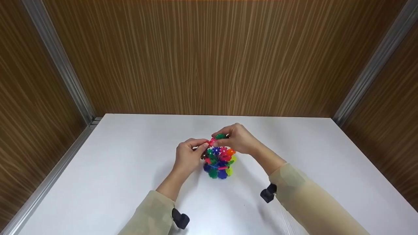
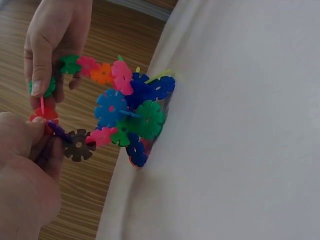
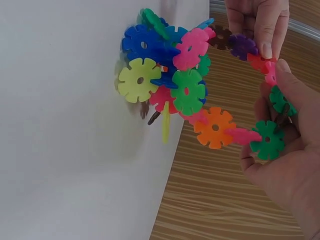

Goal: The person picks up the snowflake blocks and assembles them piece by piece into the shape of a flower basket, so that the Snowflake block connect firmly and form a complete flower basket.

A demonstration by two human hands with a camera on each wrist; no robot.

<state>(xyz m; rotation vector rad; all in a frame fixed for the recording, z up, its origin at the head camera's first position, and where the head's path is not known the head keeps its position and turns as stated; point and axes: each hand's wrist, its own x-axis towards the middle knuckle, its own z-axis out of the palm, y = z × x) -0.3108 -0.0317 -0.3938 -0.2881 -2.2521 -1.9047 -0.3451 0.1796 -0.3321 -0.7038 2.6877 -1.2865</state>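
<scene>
Our left hand (image 1: 188, 156) pinches a red disc (image 3: 257, 62) and our right hand (image 1: 238, 138) grips a green disc (image 3: 268, 141), both atop the snowflake-disc cluster (image 1: 219, 162), which stands upright mid-table (image 1: 130, 169), long axis vertical, below our fingers

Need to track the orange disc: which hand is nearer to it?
Right. The right hand holds the green disc two links from the orange disc; the left hand pinches the far end of the chain, by the purple disc.
</scene>
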